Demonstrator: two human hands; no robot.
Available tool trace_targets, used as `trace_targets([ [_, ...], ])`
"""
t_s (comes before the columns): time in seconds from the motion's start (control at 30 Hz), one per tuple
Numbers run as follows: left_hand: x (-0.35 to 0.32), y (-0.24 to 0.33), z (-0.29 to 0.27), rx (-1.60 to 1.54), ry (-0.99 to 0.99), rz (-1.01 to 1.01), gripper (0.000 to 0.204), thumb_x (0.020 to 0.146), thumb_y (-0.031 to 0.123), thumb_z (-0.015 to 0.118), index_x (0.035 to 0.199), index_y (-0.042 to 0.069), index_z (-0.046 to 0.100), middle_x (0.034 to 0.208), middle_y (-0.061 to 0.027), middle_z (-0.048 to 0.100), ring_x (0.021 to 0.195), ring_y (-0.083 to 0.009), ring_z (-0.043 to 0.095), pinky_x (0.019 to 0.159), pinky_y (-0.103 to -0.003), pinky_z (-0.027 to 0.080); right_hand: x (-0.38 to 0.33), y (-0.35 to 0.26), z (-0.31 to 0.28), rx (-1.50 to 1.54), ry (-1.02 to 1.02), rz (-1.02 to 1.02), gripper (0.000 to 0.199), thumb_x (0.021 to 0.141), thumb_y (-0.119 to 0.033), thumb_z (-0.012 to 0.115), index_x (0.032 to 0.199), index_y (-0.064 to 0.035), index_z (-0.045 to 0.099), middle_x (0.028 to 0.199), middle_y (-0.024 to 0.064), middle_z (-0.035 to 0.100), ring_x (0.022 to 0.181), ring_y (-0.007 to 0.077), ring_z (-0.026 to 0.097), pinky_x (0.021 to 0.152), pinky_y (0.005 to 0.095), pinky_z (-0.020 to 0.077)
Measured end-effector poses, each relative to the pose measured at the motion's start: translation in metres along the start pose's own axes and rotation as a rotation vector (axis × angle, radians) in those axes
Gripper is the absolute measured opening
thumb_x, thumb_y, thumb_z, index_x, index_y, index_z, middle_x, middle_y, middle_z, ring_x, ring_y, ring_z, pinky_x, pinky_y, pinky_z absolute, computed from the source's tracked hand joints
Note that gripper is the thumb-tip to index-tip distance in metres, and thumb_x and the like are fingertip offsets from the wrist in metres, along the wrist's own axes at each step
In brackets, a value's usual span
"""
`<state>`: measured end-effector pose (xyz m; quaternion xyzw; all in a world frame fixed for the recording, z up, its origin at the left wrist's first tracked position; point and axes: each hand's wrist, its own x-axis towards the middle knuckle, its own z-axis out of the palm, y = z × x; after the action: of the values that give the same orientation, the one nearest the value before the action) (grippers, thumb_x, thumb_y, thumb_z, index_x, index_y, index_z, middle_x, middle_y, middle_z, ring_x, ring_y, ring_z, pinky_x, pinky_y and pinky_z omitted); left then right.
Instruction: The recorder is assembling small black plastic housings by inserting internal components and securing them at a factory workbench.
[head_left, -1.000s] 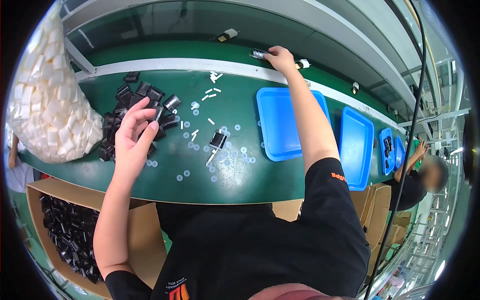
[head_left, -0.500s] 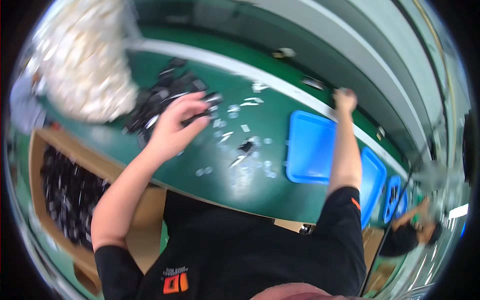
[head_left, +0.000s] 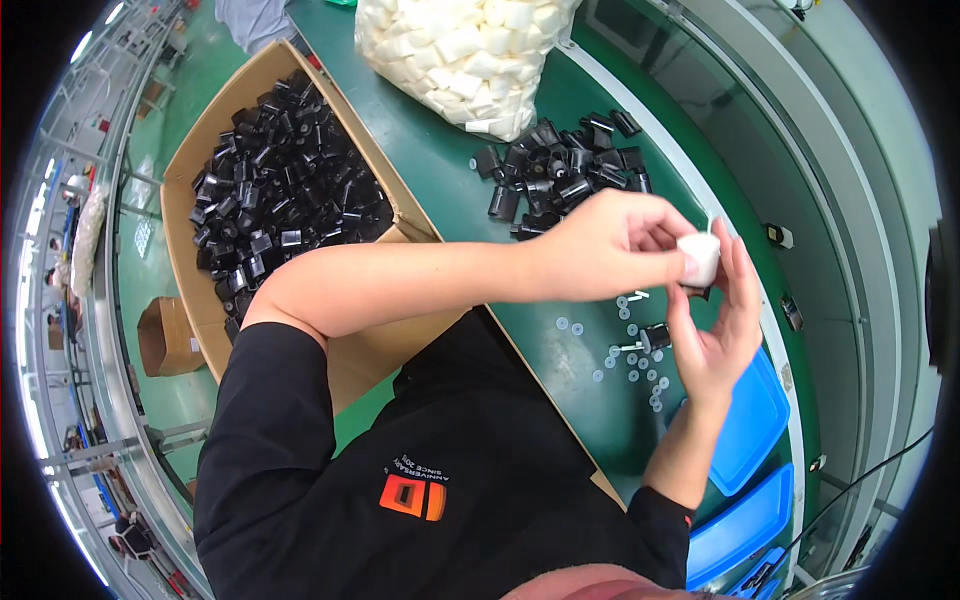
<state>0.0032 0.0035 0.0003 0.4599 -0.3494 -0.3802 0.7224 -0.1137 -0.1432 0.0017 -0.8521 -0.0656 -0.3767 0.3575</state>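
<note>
My left hand [head_left: 625, 245] is closed, with thumb and fingers pinching a small white cylindrical piece [head_left: 700, 257]. From the other side, my right hand [head_left: 722, 325] curves its fingers and thumb around the same piece. A dark edge shows just beneath the white part, mostly hidden by the fingers. Below the hands on the green table [head_left: 545, 345] lies a black cylindrical part [head_left: 655, 337] with a thin white pin beside it. Small translucent washers [head_left: 632, 376] are scattered around that part. A heap of black cylindrical parts [head_left: 545, 180] sits beyond my left hand.
A clear bag of white pieces [head_left: 465, 60] stands at the table's far side. An open cardboard box [head_left: 415, 222] full of black parts is at the left. Blue trays [head_left: 745, 430] line the right. Beyond the white rail [head_left: 690, 165] runs a green belt [head_left: 745, 195] carrying a few small items.
The view has turned toward the left. My right hand has come back from the far belt area and met my left hand, where the white piece is now held between them.
</note>
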Motion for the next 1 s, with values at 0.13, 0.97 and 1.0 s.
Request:
trace_targets([
  [0.13,0.010,0.016,-0.002,-0.048,0.068,0.150,0.025,0.093,0.007,0.066,0.114,-0.007,0.062,0.106,-0.0110,0.069,0.095,-0.0122,0.066,0.086,-0.027,0.054,0.011,-0.010,0.028,0.165,0.213,0.117,0.062,0.079,0.008,0.073,0.136,0.0034,0.050,0.132,0.0196,0.059,0.112,0.0233,0.062,0.093,0.0334,0.0521],
  [0.97,-0.149,0.100,-0.253,1.046,1.070,0.421,0.012,0.088,0.011,0.069,0.096,0.002,0.072,0.080,-0.0021,0.070,0.074,-0.0070,0.063,0.069,-0.023,0.051,0.007,0.017,0.036,0.985,0.296,0.474,0.032,0.094,-0.001,0.058,0.125,-0.0001,0.051,0.115,0.0185,0.062,0.089,0.0226,0.067,0.075,0.0313,0.0555],
  [1.0,-0.172,0.098,-0.284,1.283,1.174,0.277,0.016,0.088,0.016,0.068,0.095,0.002,0.072,0.078,-0.0045,0.070,0.072,-0.0092,0.063,0.069,-0.025,0.051,0.008,0.016,0.037,0.965,0.317,0.472,0.030,0.094,-0.001,0.059,0.123,-0.0005,0.052,0.115,0.0184,0.062,0.091,0.0234,0.068,0.075,0.0313,0.0563],
])
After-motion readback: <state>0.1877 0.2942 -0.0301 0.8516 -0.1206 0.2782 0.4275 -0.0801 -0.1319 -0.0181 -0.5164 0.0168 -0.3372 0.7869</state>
